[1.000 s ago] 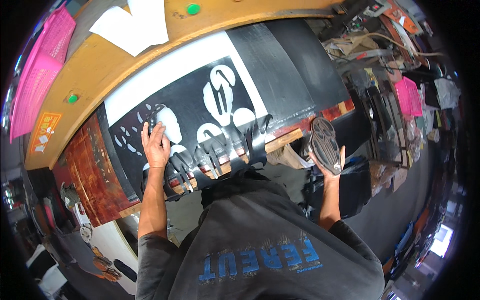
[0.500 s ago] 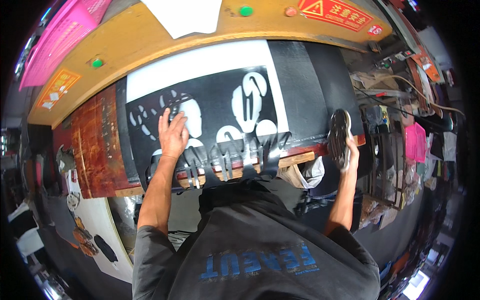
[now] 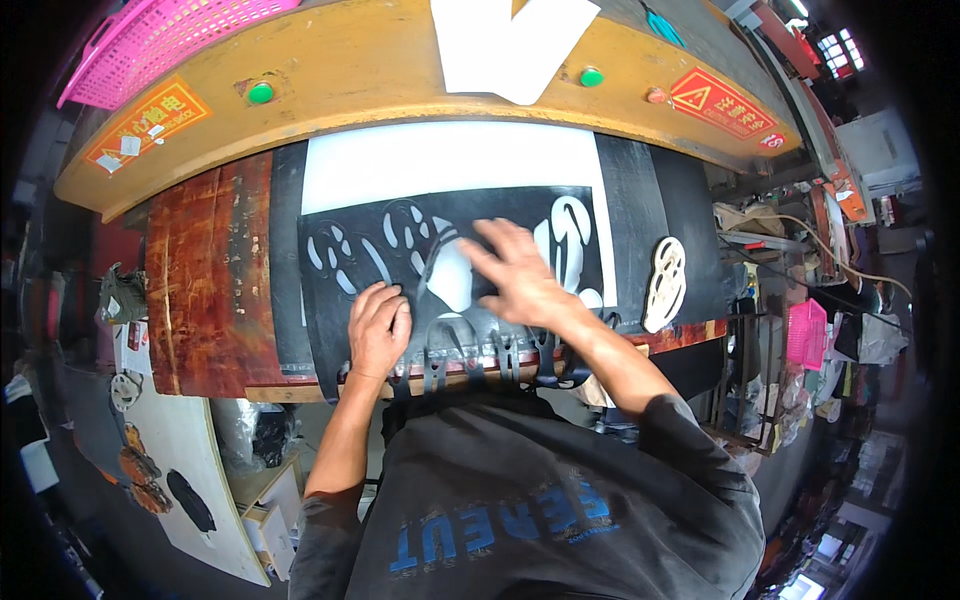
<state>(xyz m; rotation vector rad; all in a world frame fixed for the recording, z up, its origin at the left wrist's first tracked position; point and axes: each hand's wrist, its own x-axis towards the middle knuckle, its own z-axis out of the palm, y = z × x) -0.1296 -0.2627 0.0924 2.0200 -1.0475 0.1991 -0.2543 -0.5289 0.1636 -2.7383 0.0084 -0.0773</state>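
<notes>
Two hands are at the black sheet full of cut-out holes. The left hand is curled on it; I cannot tell if it pinches anything. The right hand is spread wide over it. A sole-shaped cutting die sits to the right. The yellow beam has an orange label and a red warning label; the dark shirt has blue letters

Mounted on head, left of pair. Looks steeply down past shirt at left hand, right hand, nearby bench.
</notes>
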